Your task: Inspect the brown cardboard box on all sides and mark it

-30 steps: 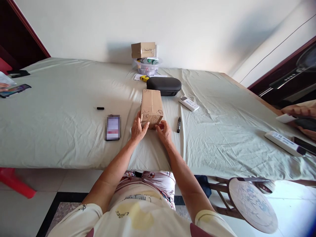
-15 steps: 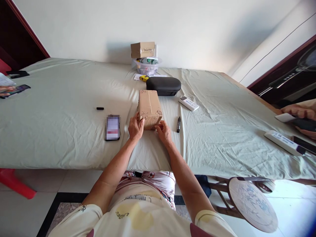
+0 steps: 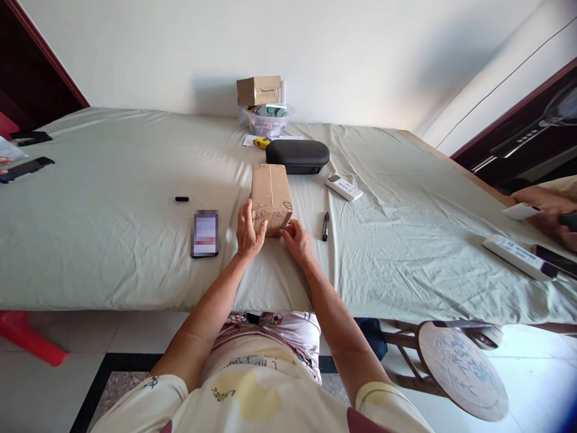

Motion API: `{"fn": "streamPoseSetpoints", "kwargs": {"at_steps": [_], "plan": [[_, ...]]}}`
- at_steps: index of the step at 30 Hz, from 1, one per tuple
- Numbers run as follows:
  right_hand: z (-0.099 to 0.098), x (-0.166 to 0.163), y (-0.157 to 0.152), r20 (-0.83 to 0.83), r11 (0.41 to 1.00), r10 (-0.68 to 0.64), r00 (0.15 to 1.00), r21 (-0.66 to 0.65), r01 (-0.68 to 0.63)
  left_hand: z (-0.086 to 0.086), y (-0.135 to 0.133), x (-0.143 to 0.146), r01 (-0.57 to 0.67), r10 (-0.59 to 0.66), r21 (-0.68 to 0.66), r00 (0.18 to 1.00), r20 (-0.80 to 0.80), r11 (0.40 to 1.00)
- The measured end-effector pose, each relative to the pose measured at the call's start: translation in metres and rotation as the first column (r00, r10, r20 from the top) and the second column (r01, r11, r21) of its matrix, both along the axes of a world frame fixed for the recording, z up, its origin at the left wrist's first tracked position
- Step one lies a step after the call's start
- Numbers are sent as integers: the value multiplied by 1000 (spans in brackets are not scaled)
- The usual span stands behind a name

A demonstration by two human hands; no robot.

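Note:
A taped cardboard box (image 3: 271, 189) with dark ink marks near its corners stands on the cloth-covered table in front of me. My left hand (image 3: 249, 233) grips its near left corner, fingers along the side and thumb against the front face. At the lower right front corner, my right hand (image 3: 297, 239) pinches the box edge with curled fingers. A black marker (image 3: 325, 227) lies to the right of that hand. To the left are a phone (image 3: 205, 233) with a blurred screen and a small black cap (image 3: 181, 199).
Behind the box sit a black case (image 3: 297, 155), a yellow tape measure (image 3: 261, 142) and a plastic tub (image 3: 269, 125) under another cardboard box (image 3: 259, 90). White devices (image 3: 344, 188) lie rightward. Other people's hands show at both sides. A round stool (image 3: 462, 370) stands lower right.
The box has shifted very slightly to the left. My left hand's fingers have straightened along its side, and its thumb has moved a little across the front. My right hand stays at the lower corner.

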State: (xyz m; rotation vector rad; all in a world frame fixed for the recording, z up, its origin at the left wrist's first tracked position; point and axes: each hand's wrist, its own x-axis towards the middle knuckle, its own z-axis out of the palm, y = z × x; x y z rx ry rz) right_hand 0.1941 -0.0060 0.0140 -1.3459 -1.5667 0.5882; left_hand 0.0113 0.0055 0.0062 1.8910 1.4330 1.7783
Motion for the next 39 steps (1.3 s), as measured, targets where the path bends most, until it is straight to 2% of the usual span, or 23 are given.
{"fn": "streamPoseSetpoints", "kwargs": {"at_steps": [5, 11, 17, 20, 23, 25, 30, 39], "plan": [[-2, 0, 0, 5, 1000, 10, 1000, -6, -10, -2, 2, -2, -20, 23, 45, 997, -78, 999], [0, 1, -4, -5, 993, 113, 994, 23, -113, 2, 2, -5, -63, 68, 91, 997, -47, 994], [-3, 1, -3, 36, 995, 78, 996, 65, -81, 6, 2, -5, -85, 89, 105, 995, -33, 991], [-5, -1, -2, 25, 986, 10, 1000, 168, -14, 6, 1, -4, -61, 64, 86, 997, -31, 994], [-6, -4, -2, 23, 942, -83, 996, 328, 71, 5, -1, -1, -16, 18, 48, 999, -40, 999], [-6, -5, -4, 77, 919, -115, 990, 386, 77, 4, -2, 1, -8, 9, 29, 999, -43, 1000], [-5, -3, -6, 207, 928, -105, 973, 371, 21, 6, -5, 3, -69, 71, 22, 995, -65, 997], [-13, -7, 0, 227, 933, -86, 970, 360, -2, 5, -4, 1, -150, 150, 17, 989, 3, 989]]}}
